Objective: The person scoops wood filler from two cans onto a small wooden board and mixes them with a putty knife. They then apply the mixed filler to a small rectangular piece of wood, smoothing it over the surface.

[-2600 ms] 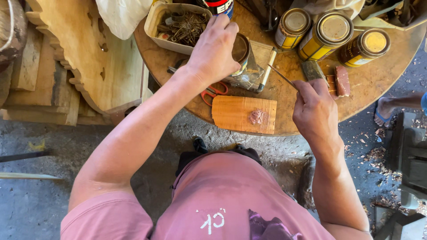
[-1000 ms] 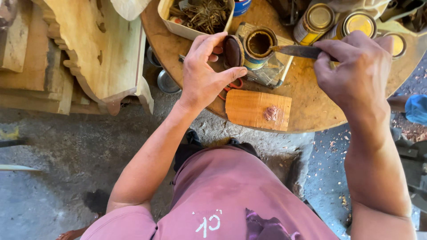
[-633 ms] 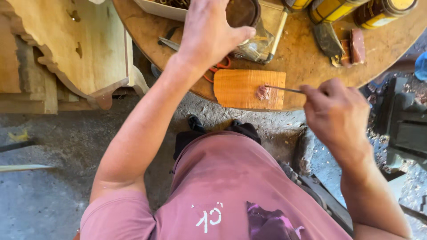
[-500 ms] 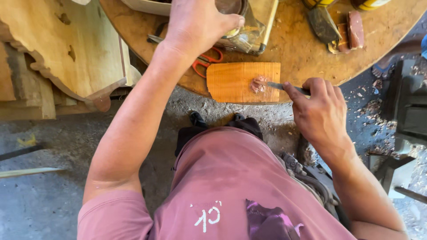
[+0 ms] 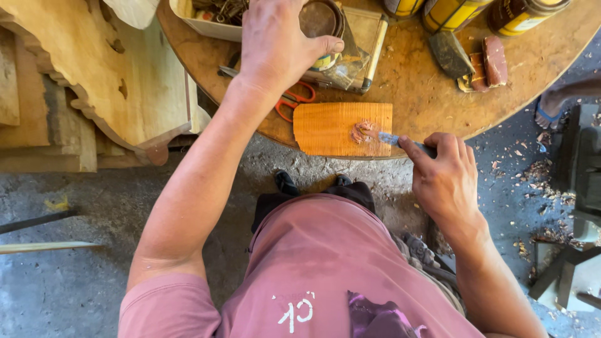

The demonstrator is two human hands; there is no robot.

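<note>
My right hand (image 5: 443, 176) grips a thin metal spatula (image 5: 393, 139) whose tip presses a blob of pinkish-brown putty (image 5: 362, 132) onto a small orange wooden board (image 5: 341, 129). The board lies at the near edge of a round wooden table (image 5: 419, 87). My left hand (image 5: 275, 44) rests on an open round tin (image 5: 320, 20) of brown putty farther back on the table. Orange-handled scissors (image 5: 294, 100) lie just behind the board.
Yellow-labelled cans (image 5: 451, 9) stand at the table's back. A dark scraper (image 5: 449, 53) and a reddish block (image 5: 494, 59) lie right of centre. A tray of small parts (image 5: 210, 15) sits at back left. Rough timber slabs (image 5: 94, 69) stack on the left. Wood chips litter the floor (image 5: 532, 175).
My right hand carried the spatula from the open tin down to the orange board and now spreads putty on it. My left hand stayed on the tin.
</note>
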